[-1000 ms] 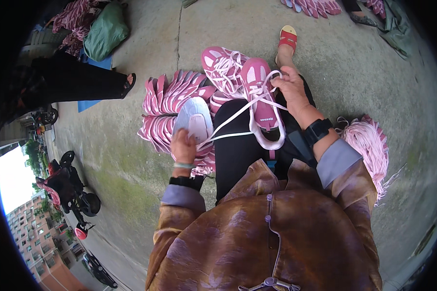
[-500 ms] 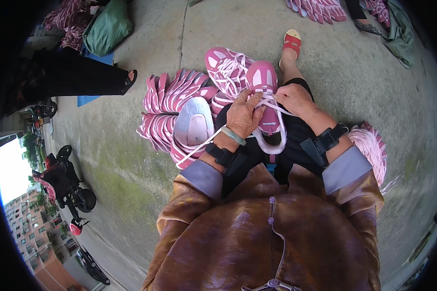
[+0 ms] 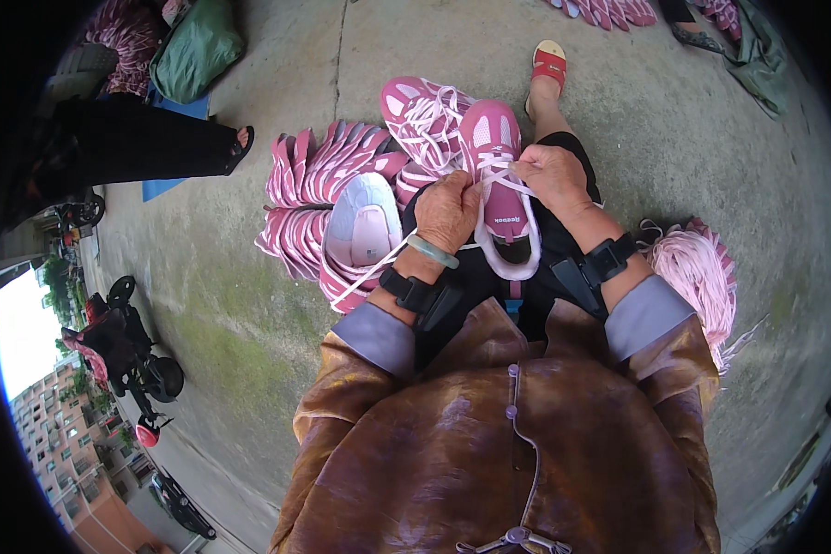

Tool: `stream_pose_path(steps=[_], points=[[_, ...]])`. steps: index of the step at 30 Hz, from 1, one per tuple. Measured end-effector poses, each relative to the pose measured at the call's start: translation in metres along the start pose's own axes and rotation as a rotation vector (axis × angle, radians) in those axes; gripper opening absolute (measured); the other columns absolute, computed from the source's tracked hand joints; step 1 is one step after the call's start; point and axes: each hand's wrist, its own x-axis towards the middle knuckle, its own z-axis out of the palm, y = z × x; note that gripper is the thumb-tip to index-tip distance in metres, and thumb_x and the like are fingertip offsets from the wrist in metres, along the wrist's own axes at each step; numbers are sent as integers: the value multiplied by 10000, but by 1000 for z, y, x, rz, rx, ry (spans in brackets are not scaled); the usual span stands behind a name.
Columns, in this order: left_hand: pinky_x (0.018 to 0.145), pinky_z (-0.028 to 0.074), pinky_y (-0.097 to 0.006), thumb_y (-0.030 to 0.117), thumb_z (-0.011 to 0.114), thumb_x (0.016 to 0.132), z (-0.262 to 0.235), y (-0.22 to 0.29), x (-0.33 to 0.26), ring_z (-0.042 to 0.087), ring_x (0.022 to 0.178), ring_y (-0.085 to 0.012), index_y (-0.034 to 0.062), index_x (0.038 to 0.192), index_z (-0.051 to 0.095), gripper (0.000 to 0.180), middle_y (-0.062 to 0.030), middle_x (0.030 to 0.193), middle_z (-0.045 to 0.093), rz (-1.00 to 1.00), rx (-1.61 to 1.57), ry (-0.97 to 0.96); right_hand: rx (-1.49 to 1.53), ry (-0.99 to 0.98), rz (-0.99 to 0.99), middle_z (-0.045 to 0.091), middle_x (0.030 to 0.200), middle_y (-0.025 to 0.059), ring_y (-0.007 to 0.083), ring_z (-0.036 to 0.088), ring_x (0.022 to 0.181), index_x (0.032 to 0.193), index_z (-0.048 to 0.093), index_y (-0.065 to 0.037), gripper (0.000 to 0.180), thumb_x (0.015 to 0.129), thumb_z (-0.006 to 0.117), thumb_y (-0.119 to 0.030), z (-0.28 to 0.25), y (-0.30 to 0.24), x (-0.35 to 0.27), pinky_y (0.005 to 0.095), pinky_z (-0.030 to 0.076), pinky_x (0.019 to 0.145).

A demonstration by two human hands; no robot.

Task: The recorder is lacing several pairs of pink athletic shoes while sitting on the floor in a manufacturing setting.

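Note:
A pink-and-white shoe upper (image 3: 505, 203) lies over my lap, toe pointing away, with a white shoelace (image 3: 495, 161) threaded across its front. My left hand (image 3: 448, 210) is closed at the upper's left edge, gripping the lace; its fingertips are partly hidden. A lace end trails from under the left wrist down to the left. My right hand (image 3: 552, 177) pinches the lace at the right side of the eyelets. Just beyond, a laced pink upper (image 3: 422, 109) touches the one on my lap. An upper with a pale lining (image 3: 364, 222) sits left of my left hand.
Stacked pink uppers (image 3: 316, 164) lie on the concrete at the left. A bundle of pale pink laces (image 3: 692, 286) is by my right elbow. Another person's black-clad leg (image 3: 175, 143) reaches in at left, near a green sack (image 3: 197, 51). A motorbike (image 3: 129, 346) stands farther left.
My left hand has drawn back from the middle of the lacing to the upper's left edge, its fingers now closed. My right hand has shifted slightly left with the upper as the view moved.

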Motion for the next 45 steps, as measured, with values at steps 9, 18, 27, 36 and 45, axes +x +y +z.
stream_pose_path(steps=[9,18,27,36,45], points=[[545,438,-364,52,578,726,-50,8,-9,547,605,-324,29,734,558,31,-140,656,553,181,-153,28,141,20,-187,567,771,74,164,536,638,707,606,-11,165,715,653,-168,11,20,13,285,420,614],[539,391,-236,-41,551,769,-144,-38,-70,475,575,-102,-6,745,549,43,-45,638,521,-54,-304,-259,331,-173,-87,567,697,7,73,486,660,810,618,-4,147,791,590,-147,10,15,8,225,400,615],[560,419,-295,-25,550,760,-139,-3,-95,533,603,-227,14,775,564,44,-94,668,543,184,-226,-308,284,-113,-173,563,717,-1,78,492,680,840,607,-34,105,795,577,-125,12,16,1,218,408,646],[487,391,-280,7,553,787,-153,-8,-122,493,511,-238,11,747,556,40,-99,595,499,107,-204,-319,67,-47,-317,605,772,52,145,565,730,866,585,-52,163,762,610,-175,4,15,-14,286,412,714],[470,412,-259,34,593,772,-153,-27,-55,509,509,-130,52,887,573,118,-50,612,541,44,-157,-91,-358,98,-464,551,712,94,269,564,691,768,517,-60,205,743,577,-255,-11,11,-72,375,431,618]])
